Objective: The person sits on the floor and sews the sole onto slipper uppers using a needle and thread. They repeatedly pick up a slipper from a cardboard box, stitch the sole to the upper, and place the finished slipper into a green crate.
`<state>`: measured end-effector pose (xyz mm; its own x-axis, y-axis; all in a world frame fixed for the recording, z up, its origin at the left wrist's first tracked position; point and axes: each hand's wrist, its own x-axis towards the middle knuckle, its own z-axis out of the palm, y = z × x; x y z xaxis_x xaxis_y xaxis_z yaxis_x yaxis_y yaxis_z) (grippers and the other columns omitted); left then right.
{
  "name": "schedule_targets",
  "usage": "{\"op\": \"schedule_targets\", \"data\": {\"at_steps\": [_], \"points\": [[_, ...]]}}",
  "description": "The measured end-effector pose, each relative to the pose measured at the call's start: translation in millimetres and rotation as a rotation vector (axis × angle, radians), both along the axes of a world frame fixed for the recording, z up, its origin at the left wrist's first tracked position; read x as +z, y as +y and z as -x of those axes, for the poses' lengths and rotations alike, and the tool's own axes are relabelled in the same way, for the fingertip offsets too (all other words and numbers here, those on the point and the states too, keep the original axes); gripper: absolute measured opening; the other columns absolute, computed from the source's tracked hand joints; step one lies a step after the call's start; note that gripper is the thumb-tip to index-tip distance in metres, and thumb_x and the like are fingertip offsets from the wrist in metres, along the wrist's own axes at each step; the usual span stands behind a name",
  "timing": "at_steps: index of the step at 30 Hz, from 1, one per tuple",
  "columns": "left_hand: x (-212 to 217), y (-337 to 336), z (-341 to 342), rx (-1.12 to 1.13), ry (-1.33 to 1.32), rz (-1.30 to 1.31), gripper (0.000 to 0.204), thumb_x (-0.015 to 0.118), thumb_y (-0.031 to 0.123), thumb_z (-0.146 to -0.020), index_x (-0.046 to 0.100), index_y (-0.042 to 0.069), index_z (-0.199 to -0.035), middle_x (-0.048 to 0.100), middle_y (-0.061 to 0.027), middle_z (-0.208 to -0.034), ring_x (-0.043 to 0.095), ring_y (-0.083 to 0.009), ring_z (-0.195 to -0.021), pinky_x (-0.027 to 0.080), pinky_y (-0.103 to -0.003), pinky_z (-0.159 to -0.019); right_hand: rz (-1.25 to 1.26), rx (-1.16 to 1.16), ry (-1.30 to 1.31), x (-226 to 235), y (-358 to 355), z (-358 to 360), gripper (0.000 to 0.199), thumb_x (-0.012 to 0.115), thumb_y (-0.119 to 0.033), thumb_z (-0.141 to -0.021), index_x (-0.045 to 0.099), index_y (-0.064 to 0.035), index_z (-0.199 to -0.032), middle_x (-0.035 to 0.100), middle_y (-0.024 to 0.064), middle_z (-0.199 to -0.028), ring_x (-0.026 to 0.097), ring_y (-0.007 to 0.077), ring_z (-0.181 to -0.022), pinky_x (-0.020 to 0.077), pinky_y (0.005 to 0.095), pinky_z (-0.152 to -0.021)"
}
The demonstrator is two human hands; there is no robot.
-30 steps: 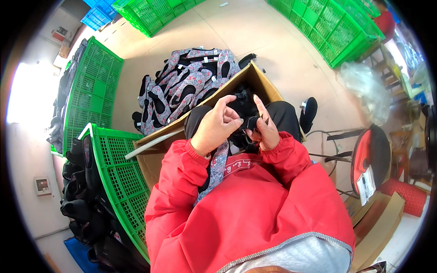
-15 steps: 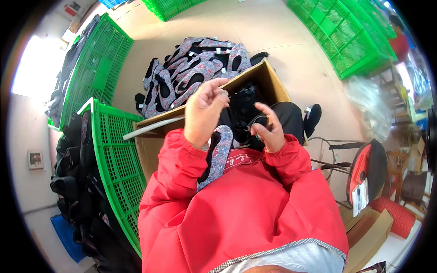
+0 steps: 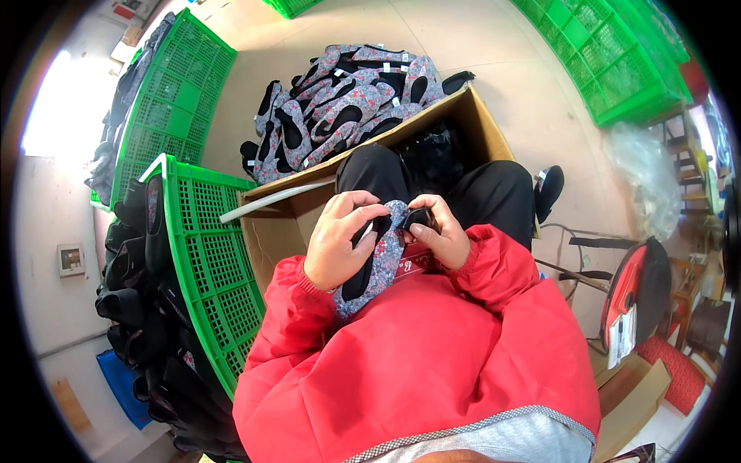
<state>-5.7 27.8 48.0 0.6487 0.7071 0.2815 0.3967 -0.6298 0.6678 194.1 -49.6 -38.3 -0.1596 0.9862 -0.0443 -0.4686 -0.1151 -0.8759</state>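
A grey floral slipper (image 3: 380, 272) with a black inner side lies against the red apron over my lap, its far end pointing up between my hands. My left hand (image 3: 338, 241) has closed its fingers on the slipper's left edge. From the right, my right hand (image 3: 444, 238) pinches a small black piece (image 3: 417, 221) beside the slipper's far end. The kind of that piece cannot be made out, and the fingers partly hide it.
An open cardboard box (image 3: 488, 123) stands around my knees, with black plastic inside. Beyond it lies a heap of floral slippers (image 3: 351, 104). Green crates (image 3: 212, 266) stand at left, with black shoes (image 3: 127, 305) beside one; another green crate (image 3: 598, 58) is at far right.
My left hand has come down onto the slipper from above it. My right hand has moved in toward the slipper's end with the black piece. The whole view has shifted slightly.
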Motion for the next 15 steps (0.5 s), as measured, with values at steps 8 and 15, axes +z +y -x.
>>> {"op": "schedule_targets", "data": {"at_steps": [8,15], "points": [[-27.2,12.6,-8.2,-0.074,0.101,-0.073,0.029,0.064,-0.006,-0.067,0.072,0.010,-0.091,0.062,-0.0072,-0.103,0.059,-0.0279,-0.097,0.050,-0.037,-0.083,-0.045,0.021,-0.208,2.4,-3.2,-11.4,0.063,0.048,-0.053,-0.098,0.037,0.0004,-0.130,0.058,0.0100,-0.108,0.053,0.0081,-0.094,0.0427,0.0230,-0.085],[-42.0,5.7,-7.4,0.063,-0.013,0.016,0.033,0.063,-0.007,-0.067,0.074,0.009,-0.094,0.066,-0.0079,-0.097,0.063,-0.0269,-0.092,0.051,-0.035,-0.081,0.060,0.037,-0.235,-4.1,-8.4,-6.1,0.046,0.048,-0.041,-0.102,0.042,-0.0010,-0.125,0.058,0.0068,-0.102,0.053,0.0074,-0.085,0.0429,0.0213,-0.079]]}}
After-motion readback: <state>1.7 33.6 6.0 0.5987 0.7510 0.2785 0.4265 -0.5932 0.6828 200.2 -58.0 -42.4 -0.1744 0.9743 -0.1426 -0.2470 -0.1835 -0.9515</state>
